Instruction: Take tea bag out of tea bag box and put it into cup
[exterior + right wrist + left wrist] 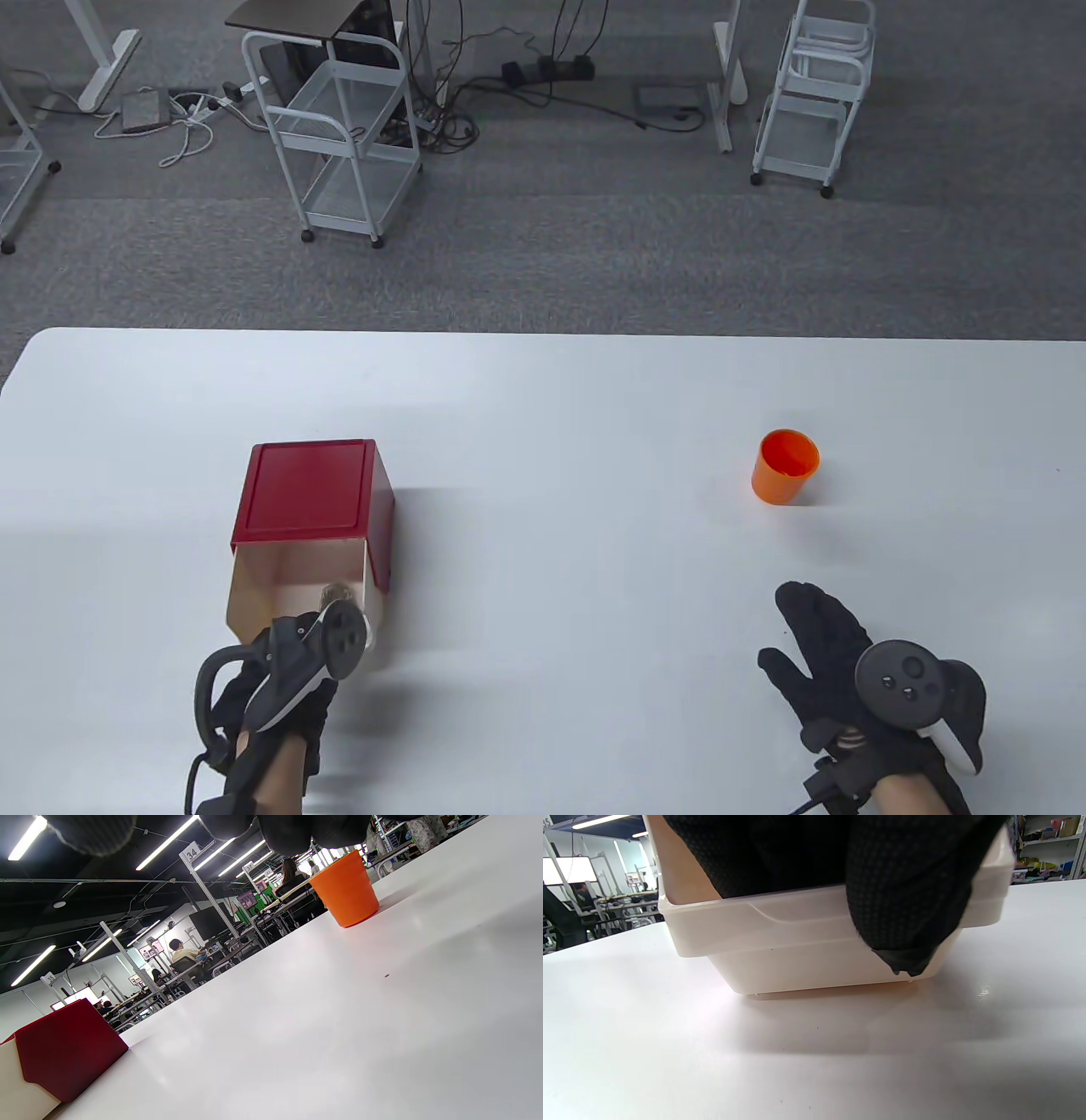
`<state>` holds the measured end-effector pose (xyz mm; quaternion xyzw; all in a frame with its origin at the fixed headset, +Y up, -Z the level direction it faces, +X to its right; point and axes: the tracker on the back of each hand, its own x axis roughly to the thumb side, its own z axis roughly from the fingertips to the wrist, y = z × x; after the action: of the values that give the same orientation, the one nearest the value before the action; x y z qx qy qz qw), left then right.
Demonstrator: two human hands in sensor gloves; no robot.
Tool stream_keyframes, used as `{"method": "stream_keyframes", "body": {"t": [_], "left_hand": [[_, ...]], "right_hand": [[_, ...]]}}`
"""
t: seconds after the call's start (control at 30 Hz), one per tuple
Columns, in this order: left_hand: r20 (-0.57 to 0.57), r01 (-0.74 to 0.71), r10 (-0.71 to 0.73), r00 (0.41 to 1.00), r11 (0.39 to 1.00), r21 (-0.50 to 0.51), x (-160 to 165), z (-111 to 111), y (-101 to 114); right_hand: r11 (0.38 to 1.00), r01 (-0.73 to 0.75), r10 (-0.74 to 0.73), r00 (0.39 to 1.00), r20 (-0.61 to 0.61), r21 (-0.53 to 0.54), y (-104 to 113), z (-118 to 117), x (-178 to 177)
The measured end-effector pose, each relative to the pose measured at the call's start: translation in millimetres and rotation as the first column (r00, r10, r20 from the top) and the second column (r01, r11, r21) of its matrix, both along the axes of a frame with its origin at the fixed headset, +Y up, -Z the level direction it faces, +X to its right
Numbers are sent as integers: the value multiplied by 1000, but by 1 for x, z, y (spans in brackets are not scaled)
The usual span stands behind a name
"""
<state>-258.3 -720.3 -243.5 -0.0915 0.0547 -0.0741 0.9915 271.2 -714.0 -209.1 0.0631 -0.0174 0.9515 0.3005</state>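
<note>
You are early in the task, as far as can be judged; no tea bag has reached the cup (786, 467), which stands upright and looks empty in the right-centre of the table view, orange against the white table (560, 407); the lifting out, the carry across and the drop into the cup all seem still to be done.

The tea bag box (310, 531) sits in the lower left of the table view, a pale tray with a red lid over its far part and an open mouth facing the bottom edge; a small pale-brown shape (333, 592) lies at that mouth, just above your left hand, perhaps a tea bag, though it is too small to be sure.

Your left hand (280, 679) is at the box's open end, at the lower left edge of the frame; in the left wrist view the gloved fingers (903, 899) hang over the tray's near rim and reach inside, one fingertip draped down the outer wall; whether they pinch anything cannot be told, since the inside is hidden.

Your right hand (848, 671) lies at the lower right of the table view, fingers spread apart and pointing toward the cup; it holds nothing and is well apart from the cup; whether the palm rests on the table cannot be told.
</note>
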Motion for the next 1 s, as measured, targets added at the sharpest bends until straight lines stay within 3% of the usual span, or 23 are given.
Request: {"method": "stream_keyframes", "body": {"t": [1.0], "left_hand": [[39, 13, -10, 999, 997, -76, -2, 13, -2]], "right_hand": [[1000, -4, 4, 1000, -4, -8, -2, 0, -2]]}}
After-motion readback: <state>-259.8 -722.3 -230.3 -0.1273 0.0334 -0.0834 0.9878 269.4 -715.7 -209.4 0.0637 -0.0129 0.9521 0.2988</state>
